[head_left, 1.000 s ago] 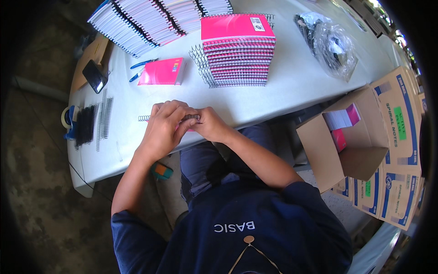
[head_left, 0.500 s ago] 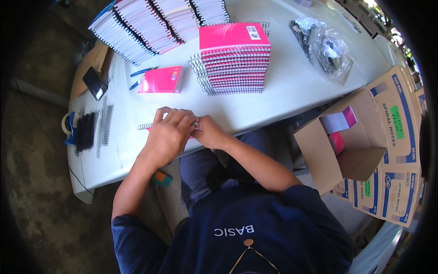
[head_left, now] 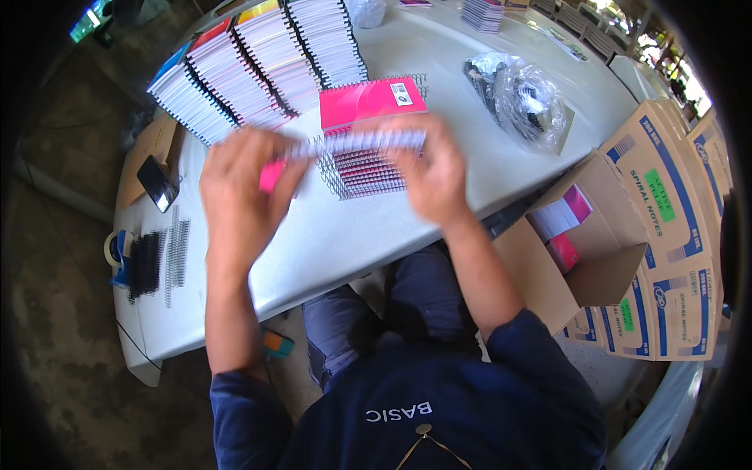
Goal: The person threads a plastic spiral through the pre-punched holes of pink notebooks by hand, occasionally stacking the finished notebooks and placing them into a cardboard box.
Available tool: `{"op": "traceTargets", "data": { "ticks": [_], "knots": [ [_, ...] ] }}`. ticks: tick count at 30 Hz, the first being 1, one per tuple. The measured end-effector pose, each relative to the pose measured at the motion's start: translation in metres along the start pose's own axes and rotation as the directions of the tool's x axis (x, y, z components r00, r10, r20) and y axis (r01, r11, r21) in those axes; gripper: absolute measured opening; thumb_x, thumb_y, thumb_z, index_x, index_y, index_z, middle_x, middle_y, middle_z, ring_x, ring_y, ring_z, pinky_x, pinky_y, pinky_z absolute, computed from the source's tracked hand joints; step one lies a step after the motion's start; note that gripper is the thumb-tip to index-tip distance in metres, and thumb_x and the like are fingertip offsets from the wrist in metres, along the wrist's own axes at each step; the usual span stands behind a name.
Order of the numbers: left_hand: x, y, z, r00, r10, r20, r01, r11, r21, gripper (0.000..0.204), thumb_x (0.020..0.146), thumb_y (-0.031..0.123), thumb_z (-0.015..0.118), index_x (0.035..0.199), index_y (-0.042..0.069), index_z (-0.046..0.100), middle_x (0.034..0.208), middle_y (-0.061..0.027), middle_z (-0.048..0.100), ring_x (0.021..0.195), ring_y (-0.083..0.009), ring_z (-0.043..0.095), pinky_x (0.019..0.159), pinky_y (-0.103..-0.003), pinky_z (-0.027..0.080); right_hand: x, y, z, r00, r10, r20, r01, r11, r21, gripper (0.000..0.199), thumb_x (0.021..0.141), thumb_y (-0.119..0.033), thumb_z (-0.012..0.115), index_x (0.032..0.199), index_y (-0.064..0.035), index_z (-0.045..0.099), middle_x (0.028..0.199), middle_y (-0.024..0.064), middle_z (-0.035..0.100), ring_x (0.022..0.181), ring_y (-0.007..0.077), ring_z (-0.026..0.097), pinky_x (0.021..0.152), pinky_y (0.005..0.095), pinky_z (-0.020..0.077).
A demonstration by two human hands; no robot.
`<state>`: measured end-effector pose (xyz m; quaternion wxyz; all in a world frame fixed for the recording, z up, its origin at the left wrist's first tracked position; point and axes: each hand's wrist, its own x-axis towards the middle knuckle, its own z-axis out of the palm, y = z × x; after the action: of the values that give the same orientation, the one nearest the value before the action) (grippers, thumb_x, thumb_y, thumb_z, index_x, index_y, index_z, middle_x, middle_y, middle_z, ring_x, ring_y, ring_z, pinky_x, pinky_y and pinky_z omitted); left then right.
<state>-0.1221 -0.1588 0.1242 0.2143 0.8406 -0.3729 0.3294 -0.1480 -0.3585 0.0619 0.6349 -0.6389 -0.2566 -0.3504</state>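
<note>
A spiral notebook (head_left: 364, 143), smeared by motion, is raised edge-on over the table with its wire coil along the side. My right hand (head_left: 433, 168) grips its right end. At the other end, my left hand (head_left: 249, 188) pinches the coil between thumb and fingers. Just beyond stands a stack of pink spiral notebooks (head_left: 364, 106), partly hidden by the raised one. Another pink notebook (head_left: 271, 176) on the table shows only in part behind my left hand.
Tall rows of bound notebooks (head_left: 258, 66) stand at the back left. Loose wire coils (head_left: 178, 251), black coils (head_left: 146, 247), a tape dispenser (head_left: 119, 258) and a phone (head_left: 157, 183) lie left. Right are a plastic-wrapped bundle (head_left: 521, 102) and an open carton (head_left: 587, 270) holding notebooks.
Both hands have risen from the table's near edge and moved apart, lifting the notebook toward the stack. The view has shifted slightly. The blue-handled pliers are now hidden.
</note>
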Motion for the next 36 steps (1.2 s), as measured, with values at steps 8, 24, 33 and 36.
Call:
{"op": "traceTargets", "data": {
  "ticks": [8,24,33,36],
  "knots": [
    [0.006,-0.019,0.114,0.858,-0.050,-0.512,-0.017,0.992,-0.125,0.023,0.077,0.022,0.071,0.084,0.002,0.063,0.086,-0.0111,0.061,0.083,-0.0252,0.057,0.072,-0.034,0.046,0.023,0.072,-0.069,0.992,0.121,0.044,-0.120,0.992,-0.030,0.036,0.092,-0.020,0.047,0.121,0.0030,0.051,0.131,0.0192,0.048,0.128,0.0272,0.038,0.108,0.0347,0.0213],
    [-0.028,-0.079,0.096,0.839,-0.532,-0.117,0.415,0.763,-0.495,0.033,0.081,0.009,0.051,0.113,-0.001,0.053,0.112,-0.0174,0.058,0.108,-0.0268,0.053,0.094,-0.035,0.038,-0.016,0.062,-0.023,0.928,-0.130,-0.349,-0.033,0.905,-0.424,0.042,0.094,-0.015,0.044,0.131,0.0051,0.040,0.124,0.0219,0.052,0.114,0.0246,0.052,0.095,0.0326,0.0389],
    [-0.132,-0.049,0.046,0.616,-0.770,0.166,0.773,0.550,-0.318,0.029,0.092,0.015,0.051,0.118,0.001,0.055,0.085,-0.0108,0.066,0.078,-0.0142,0.061,0.069,-0.030,0.047,-0.097,0.033,0.053,0.918,0.179,0.353,-0.074,0.954,-0.291,0.057,0.080,-0.015,0.062,0.132,-0.0032,0.042,0.139,0.0146,0.039,0.131,0.0332,0.032,0.107,0.0459,0.0221],
    [-0.128,0.005,0.027,0.426,-0.827,0.368,0.545,-0.090,-0.834,0.030,0.095,0.022,0.048,0.111,-0.002,0.057,0.094,-0.0054,0.063,0.083,-0.0131,0.059,0.075,-0.028,0.048,-0.107,0.037,0.083,0.870,-0.065,0.488,0.339,0.799,-0.497,0.061,0.072,-0.021,0.071,0.129,-0.0142,0.049,0.141,0.0091,0.038,0.134,0.0302,0.028,0.108,0.0532,0.0149]
  ]
}}
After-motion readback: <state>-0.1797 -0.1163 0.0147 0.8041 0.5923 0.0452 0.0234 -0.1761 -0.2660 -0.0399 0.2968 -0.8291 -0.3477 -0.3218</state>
